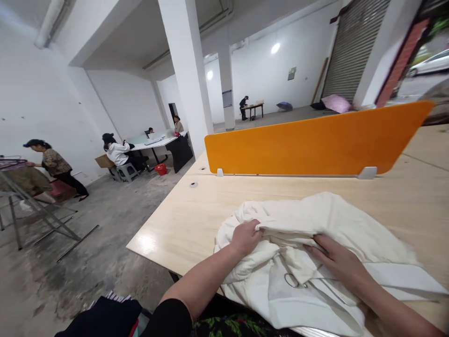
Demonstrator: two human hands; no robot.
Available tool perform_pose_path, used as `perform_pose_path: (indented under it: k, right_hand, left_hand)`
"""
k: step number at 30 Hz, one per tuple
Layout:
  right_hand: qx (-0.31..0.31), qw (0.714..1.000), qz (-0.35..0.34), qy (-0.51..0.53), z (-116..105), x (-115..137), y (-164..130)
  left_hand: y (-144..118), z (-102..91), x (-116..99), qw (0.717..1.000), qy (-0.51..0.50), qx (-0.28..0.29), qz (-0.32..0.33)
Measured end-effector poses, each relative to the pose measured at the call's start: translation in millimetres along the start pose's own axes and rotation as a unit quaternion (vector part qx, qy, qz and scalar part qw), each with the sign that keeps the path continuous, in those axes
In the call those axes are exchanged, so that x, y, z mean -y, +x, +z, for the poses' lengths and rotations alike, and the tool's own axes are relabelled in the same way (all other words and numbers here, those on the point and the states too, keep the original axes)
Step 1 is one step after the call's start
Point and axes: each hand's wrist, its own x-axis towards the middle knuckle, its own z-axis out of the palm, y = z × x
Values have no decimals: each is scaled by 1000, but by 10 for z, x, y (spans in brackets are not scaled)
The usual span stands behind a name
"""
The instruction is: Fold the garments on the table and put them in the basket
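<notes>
Working at a pale wood-grain tabletop (171,210), a person handles rumpled cream cloth (315,210).
The bare left hand (248,236) pinches a raised fold; the cloth, heaped on the tabletop, should handle light, soft and limp, best held by doubled edges; a thin dark metal loop (292,286) lies on it; the bare right hand (336,257) touches the same fold, its grip too blurred to tell.

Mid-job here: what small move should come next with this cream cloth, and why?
Probably draw the right hand gently away from the left hand to smooth the fold between them: the left pinches the cream cloth, the right is at the same fold, and the cloth lies bunched and creased on the table.
</notes>
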Motion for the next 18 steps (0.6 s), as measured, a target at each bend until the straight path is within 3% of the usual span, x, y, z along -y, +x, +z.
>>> perform_pose_path:
  k: [4, 7, 13, 16, 18]
  right_hand:
    - [33, 998, 44, 32, -64, 24, 109]
    - [9, 990, 75, 119, -111, 128, 182]
    - [-32, 945, 126, 301, -171, 380, 495]
    - [-64, 904, 173, 386, -95, 419, 633]
    - [-87, 897, 174, 396, -26, 395, 670]
  left_hand:
    - [2, 33, 103, 992, -107, -51, -39]
    - [121, 39, 160, 985, -156, -69, -40]
    - [561, 10, 189, 944, -303, -94, -93]
    - [627, -29, 201, 925, -348, -99, -119]
    - [608, -46, 218, 906, -387, -107, -133]
